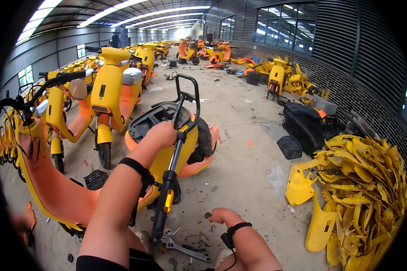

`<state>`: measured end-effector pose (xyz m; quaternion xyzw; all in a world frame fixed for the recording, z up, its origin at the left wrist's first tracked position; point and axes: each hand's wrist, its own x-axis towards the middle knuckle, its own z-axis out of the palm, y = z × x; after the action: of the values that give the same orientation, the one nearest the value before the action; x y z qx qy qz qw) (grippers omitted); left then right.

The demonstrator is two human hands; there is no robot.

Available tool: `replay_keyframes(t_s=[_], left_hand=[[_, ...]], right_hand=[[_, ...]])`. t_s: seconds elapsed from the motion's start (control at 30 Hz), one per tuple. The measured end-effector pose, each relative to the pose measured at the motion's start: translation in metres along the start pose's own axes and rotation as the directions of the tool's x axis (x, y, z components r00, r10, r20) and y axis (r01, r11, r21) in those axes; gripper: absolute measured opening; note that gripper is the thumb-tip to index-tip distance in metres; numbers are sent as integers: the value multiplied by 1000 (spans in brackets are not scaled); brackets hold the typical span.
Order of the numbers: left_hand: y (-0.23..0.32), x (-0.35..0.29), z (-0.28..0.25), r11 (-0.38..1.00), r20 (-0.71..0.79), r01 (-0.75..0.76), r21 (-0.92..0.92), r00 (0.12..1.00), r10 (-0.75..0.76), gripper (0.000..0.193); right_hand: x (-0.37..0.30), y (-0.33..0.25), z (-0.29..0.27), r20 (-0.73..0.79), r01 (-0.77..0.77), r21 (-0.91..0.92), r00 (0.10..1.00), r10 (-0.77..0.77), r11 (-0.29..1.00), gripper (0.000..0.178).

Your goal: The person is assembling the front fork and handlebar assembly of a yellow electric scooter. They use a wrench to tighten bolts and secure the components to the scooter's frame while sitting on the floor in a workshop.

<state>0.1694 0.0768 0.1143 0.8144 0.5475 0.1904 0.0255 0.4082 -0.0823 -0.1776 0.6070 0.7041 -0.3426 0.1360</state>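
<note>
My left hand (163, 134) is closed at the upper part of a long tube with a shiny upper section, a black lower section (168, 184) and an amber reflector (168, 201); it looks like a fork leg. Its fingers are partly hidden. Behind it stands a yellow-and-orange scooter (182, 156), its seat area open and a black metal loop (188, 90) rising above. Low down, my right hand (221, 216) pinches a small dark round piece (207, 215). An adjustable wrench (185, 249) lies on the floor between my feet, among scattered small parts.
Rows of yellow scooters (109, 86) stand at the left. A heap of yellow body panels (362, 194) fills the right, with a black crate (289, 147) and black plastic parts (303, 126) behind it. Nearer left is an orange footboard (59, 189).
</note>
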Motion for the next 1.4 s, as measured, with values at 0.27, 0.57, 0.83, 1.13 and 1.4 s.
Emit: replay_keyframes(t_s=[0.27, 0.57, 0.83, 1.13, 1.4], left_hand=[[-9, -19, -3, 995, -190, -60, -83, 981, 43, 25], [-18, -28, -9, 925, -145, 13, -380, 987, -74, 31], [-32, -28, -7, 843, -132, -12, -537, 989, -70, 30], [-23, -24, 1, 872, -192, -11, -489, 977, -95, 23], [-5, -25, -5, 859, -235, -17, -512, 964, -122, 23]], right_hand=[[18, 9, -4, 103, -132, 137, 988, 119, 982, 45], [17, 16, 5, 69, -151, 59, 987, 147, 987, 49], [21, 3, -5, 44, -134, 60, 990, 132, 989, 44], [3, -22, -13, 59, -96, 60, 994, 93, 994, 45], [2, -5, -15, 76, -134, 106, 989, 126, 985, 45]])
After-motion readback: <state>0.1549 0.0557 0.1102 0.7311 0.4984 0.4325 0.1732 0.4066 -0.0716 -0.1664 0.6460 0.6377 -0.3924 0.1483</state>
